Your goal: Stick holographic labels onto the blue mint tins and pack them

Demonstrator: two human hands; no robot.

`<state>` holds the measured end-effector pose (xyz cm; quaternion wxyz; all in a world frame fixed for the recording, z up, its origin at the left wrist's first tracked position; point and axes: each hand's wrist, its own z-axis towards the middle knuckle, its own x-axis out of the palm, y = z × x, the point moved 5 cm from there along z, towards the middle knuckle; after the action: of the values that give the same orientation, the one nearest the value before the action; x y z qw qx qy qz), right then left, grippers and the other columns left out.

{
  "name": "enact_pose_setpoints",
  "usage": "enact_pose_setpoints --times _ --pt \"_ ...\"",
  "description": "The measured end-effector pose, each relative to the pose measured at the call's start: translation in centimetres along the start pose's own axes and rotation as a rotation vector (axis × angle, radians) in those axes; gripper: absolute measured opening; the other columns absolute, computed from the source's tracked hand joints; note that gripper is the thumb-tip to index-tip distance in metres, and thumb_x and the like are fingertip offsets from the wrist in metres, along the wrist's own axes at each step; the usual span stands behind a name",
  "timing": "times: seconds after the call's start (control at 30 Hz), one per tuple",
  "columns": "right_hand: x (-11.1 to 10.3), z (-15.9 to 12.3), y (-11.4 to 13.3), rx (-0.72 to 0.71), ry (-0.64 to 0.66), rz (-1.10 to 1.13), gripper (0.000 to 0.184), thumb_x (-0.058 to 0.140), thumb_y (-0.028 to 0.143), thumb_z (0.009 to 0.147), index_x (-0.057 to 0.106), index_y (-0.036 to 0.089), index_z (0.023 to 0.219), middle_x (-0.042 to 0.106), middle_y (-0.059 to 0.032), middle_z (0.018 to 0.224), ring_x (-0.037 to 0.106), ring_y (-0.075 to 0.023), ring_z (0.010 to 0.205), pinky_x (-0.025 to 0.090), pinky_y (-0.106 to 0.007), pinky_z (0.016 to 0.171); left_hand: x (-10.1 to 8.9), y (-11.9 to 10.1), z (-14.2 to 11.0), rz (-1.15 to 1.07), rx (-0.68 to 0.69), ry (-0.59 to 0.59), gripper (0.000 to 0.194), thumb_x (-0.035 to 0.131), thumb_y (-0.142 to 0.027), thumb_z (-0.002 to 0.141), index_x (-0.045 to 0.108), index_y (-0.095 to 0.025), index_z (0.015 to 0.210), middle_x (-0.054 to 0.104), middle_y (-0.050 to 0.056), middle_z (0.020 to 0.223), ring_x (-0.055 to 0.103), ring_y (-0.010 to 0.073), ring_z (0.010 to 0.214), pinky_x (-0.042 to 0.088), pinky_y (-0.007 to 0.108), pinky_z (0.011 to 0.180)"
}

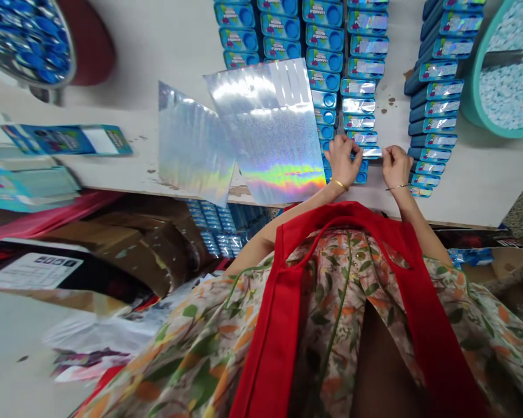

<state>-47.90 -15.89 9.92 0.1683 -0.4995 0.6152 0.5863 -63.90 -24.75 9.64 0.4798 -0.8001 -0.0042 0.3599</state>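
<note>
Nearest, the person's floral garment (200,348) fills the lower part of the view, crossed by the wide red straps of an apron (268,325). To the left, below the surface (169,40), stand cardboard boxes (126,247) and more stacked blue packs (218,226). Both arms reach forward over the near edge, the left wrist wearing a gold bangle (340,184), the right a thin bracelet (396,187). The left hand (343,159) has its grip pinched at the left end of a shiny strip (371,152); the right hand (396,167) has its grip closed on the right end. The strip lies level between the fingertips, at the near part of a column of blue boxes (368,22); whether it is already stuck down, I cannot tell. Just right of the right hand runs another column of boxes (436,90), with shiny patches on their tops. Left of the left hand, two silver sheets (265,133) overlap, the larger covering part of the neighbouring boxes. A flat blue carton (65,139) lies well to the left. Farther off, a teal tub (470,96) of pale pieces stands at right, and a dark red container (89,46) of blue-wrapped pieces at left.
</note>
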Motion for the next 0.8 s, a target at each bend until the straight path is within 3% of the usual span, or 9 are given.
enact_pose_setpoints --times 0.17,0.3,0.4,0.5,0.57,0.63,0.7,0.8 --pt "1.4 -0.1 -1.3 0.058 0.007 0.147 0.037 0.045 0.054 0.097 0.057 0.022 0.084 0.063 -0.0034 0.081 0.059 -0.0198 0.082 0.047 -0.041 0.092 0.3 0.5 0.3 -0.006 -0.028 0.004 0.045 0.062 -0.069 0.087 0.056 -0.024 0.085 0.062 0.012 0.115 0.049 0.0352 0.125 0.039 0.055 0.099" --pt "4.6 -0.1 -2.9 0.16 0.005 0.372 0.047 0.041 0.063 0.097 0.056 0.022 0.114 0.051 0.0036 0.071 0.053 -0.0162 0.066 0.051 -0.035 0.076 -0.2 1.0 1.0 -0.013 -0.024 -0.035 0.048 0.077 -0.064 0.076 0.056 -0.027 0.098 0.061 0.013 0.117 0.051 0.0384 0.123 0.042 0.056 0.095" --pt "6.5 0.4 -3.8 0.147 -0.003 0.388 0.058 0.029 0.065 0.099 0.048 0.02 0.131 0.046 0.0047 0.071 0.054 -0.0163 0.066 0.053 -0.036 0.077 -0.1 0.7 1.1 0.02 -0.018 -0.026 0.052 0.077 -0.067 0.076 0.055 -0.027 0.101 0.06 0.014 0.117 0.051 0.038 0.123 0.042 0.057 0.095" --pt "6.1 1.2 -4.1 0.112 -0.007 0.331 0.056 0.028 0.062 0.1 0.048 0.02 0.129 0.047 0.0033 0.074 0.055 -0.0169 0.069 0.053 -0.038 0.079 0.1 0.1 0.9 0.189 -0.045 0.039 0.055 0.076 -0.068 0.076 0.057 -0.023 0.102 0.059 0.016 0.117 0.054 0.0383 0.116 0.041 0.057 0.092" --pt "4.1 2.0 -3.7 0.091 -0.076 0.271 0.053 0.033 0.061 0.099 0.05 0.019 0.127 0.048 0.0018 0.076 0.056 -0.0184 0.072 0.053 -0.041 0.081 -0.6 -0.2 1.4 0.198 -0.006 0.075 0.05 0.072 -0.066 0.081 0.059 -0.022 0.1 0.061 0.015 0.115 0.057 0.0363 0.112 0.042 0.053 0.091" --pt "1.4 3.0 -2.2 0.05 -0.213 0.221 0.052 0.036 0.06 0.098 0.051 0.019 0.126 0.05 -0.0009 0.08 0.057 -0.0206 0.077 0.053 -0.044 0.083 -2.8 0.2 3.0 0.112 0.092 0.08 0.041 0.061 -0.062 0.09 0.061 -0.023 0.102 0.064 0.012 0.111 0.06 0.0317 0.109 0.043 0.049 0.093" --pt "-0.6 4.5 0.9 -0.033 -0.293 0.206 0.047 0.034 0.058 0.099 0.053 0.022 0.123 0.053 -0.0045 0.089 0.059 -0.0223 0.084 0.053 -0.046 0.086 -6.6 1.5 5.9 0.041 0.167 0.015 0.036 0.05 -0.057 0.097 0.063 -0.026 0.108 0.066 0.011 0.111 0.061 0.0292 0.11 0.043 0.047 0.098" --pt "-0.1 7.7 8.1 -0.248 -0.187 0.19 0.044 0.032 0.057 0.101 0.06 0.026 0.114 0.058 -0.009 0.105 0.059 -0.0249 0.102 0.05 -0.05 0.097 -13.4 5.1 11.3 0.044 0.139 -0.153 0.036 0.051 -0.058 0.095 0.065 -0.03 0.112 0.065 0.012 0.122 0.053 0.0329 0.124 0.038 0.052 0.106"
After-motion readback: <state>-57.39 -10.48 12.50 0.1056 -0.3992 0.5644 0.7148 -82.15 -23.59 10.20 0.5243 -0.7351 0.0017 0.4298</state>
